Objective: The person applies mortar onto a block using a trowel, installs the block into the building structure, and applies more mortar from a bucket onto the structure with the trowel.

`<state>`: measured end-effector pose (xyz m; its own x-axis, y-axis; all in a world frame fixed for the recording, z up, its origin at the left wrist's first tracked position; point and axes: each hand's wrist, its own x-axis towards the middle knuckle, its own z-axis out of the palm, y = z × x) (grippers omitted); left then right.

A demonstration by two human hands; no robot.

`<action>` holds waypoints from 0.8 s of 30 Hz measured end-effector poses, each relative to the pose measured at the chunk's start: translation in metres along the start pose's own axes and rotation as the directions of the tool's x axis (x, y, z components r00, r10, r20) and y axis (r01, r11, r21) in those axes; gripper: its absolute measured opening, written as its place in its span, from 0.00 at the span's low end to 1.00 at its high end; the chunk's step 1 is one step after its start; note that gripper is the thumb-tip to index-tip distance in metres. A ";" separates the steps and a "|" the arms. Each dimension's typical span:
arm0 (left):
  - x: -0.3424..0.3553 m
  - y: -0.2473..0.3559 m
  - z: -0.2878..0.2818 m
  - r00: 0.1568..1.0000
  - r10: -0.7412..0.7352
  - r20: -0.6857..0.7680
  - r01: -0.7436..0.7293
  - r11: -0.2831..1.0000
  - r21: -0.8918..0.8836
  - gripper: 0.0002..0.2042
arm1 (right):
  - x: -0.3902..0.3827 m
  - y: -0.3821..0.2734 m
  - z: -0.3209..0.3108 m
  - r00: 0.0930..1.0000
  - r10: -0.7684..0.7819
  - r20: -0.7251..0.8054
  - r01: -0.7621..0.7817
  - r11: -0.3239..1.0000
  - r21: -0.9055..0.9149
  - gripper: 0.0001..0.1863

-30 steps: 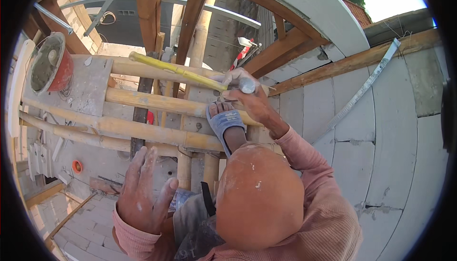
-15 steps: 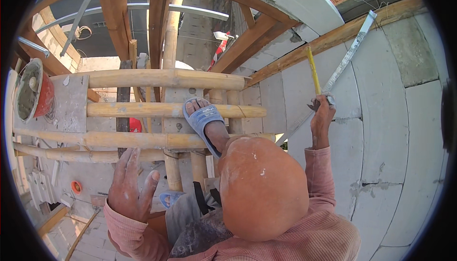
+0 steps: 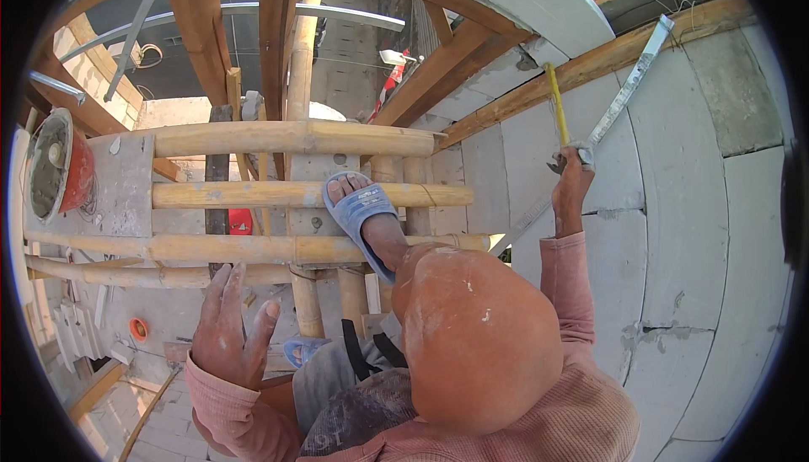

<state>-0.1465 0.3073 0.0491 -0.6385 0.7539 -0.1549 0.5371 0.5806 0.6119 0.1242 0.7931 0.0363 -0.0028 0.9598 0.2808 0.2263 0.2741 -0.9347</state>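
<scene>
My right hand [image 3: 573, 177] is raised against the pale block wall, closed around a tape measure. The tape's yellow blade [image 3: 557, 108] stretches upward, its far end at the wooden beam [image 3: 497, 111] along the wall. A long grey metal bar [image 3: 628, 83] slants behind that hand, its middle partly hidden by it. My left hand [image 3: 226, 327], dusted with grey, hovers empty with fingers stretched and thumb apart, near the nearest bamboo pole [image 3: 160, 276]. My bare bent knee [image 3: 480, 336] rises between my arms, and a foot in a blue sandal [image 3: 361, 209] rests on the bamboo poles.
Several bamboo poles [image 3: 253, 138] form the platform, with gaps showing a lower floor. A red bucket of grey mortar [image 3: 77, 171] stands on a board [image 3: 126, 184] at the left. Brown timber posts [image 3: 200, 32] and a curved metal strip [image 3: 354, 16] cross the far side.
My right hand has moved slightly up the wall, and the yellow blade's far end has risen onto the beam. My knee has shifted a little right. The left hand stays nearly still.
</scene>
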 end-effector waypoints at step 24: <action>0.000 0.002 -0.002 0.998 -0.063 0.020 0.064 0.998 -0.029 0.29 | 0.004 -0.008 0.001 0.997 -0.041 0.059 0.043 0.998 -0.042 0.03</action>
<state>-0.1465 0.3080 0.0520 -0.6598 0.7217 -0.2091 0.4790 0.6184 0.6230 0.1211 0.7953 0.0444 -0.0697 0.9497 0.3053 0.2665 0.3126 -0.9117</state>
